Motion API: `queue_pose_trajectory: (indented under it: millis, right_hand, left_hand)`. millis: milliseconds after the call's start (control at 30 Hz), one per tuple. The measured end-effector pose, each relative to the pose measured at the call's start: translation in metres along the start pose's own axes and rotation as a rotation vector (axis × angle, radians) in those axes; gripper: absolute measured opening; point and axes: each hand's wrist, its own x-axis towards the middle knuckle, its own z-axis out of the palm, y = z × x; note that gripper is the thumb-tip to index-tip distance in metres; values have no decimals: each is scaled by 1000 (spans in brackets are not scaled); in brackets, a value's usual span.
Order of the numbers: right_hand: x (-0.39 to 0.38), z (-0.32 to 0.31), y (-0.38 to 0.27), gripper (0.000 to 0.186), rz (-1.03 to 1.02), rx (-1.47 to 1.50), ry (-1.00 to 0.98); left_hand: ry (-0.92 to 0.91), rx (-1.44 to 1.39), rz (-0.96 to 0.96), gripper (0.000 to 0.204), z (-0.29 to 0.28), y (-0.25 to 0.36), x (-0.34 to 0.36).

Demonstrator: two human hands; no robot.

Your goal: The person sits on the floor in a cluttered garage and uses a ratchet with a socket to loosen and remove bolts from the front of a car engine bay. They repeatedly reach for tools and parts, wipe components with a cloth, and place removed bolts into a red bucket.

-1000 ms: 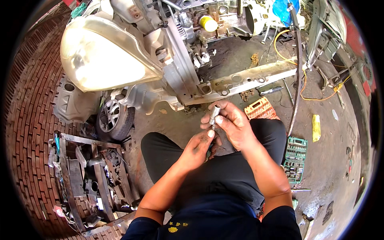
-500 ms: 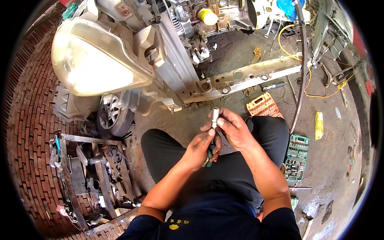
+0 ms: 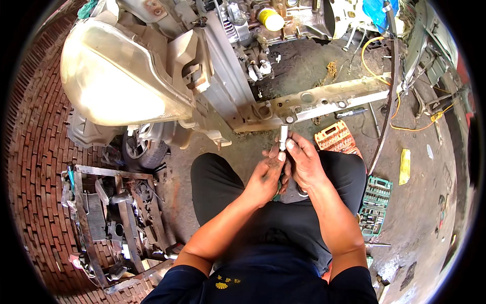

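My two hands meet above my lap, in front of my crossed legs. A silver cylindrical socket (image 3: 284, 135) stands upright between them, its open end up. The fingers of my right hand (image 3: 308, 164) are closed around the socket's side. My left hand (image 3: 265, 177) is closed just below it, with the thumb pressed near the socket's base. A green-handled tool (image 3: 277, 196) shows partly under my left palm; the fingers hide most of it and how it joins the socket. Below my right hand, a small shiny curved edge peeks out.
Ahead stand a car front with a headlight (image 3: 121, 81) and a metal crossbeam (image 3: 319, 104). An orange socket case (image 3: 338, 137) and a green socket case (image 3: 376, 205) lie open at my right. At left are a wheel (image 3: 145, 152) and a metal frame (image 3: 85, 223) full of scrap parts.
Both hands and the socket have shifted slightly right and up in the picture. The green handle shows less now. The whole view has also shifted a little.
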Motion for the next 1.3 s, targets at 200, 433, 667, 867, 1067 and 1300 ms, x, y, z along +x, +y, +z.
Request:
queue_pose_trajectory:
  millis: [200,433,667,867,1067,1300]
  right_hand:
    - [22,-6,-8,43,-192,-238,127]
    - [31,-16,-16,45,-354,-187,100]
    - [33,-18,-18,44,-370,-473,148]
    - [27,-26,18,53,-328,-657,265]
    - [34,-8,-8,31,24,-467,415]
    - [65,-10,-35,37,-173,-1187,382]
  left_hand:
    - [-59,123,13,45,-15,7,30]
    - [-224,220,-92,44,-20,13,38]
    - [-162,92,-99,40,-10,3,40]
    - [94,-175,176,35,-18,16,116]
    - [139,179,257,43,-26,28,158]
    - [111,278,316,48,-42,33,176]
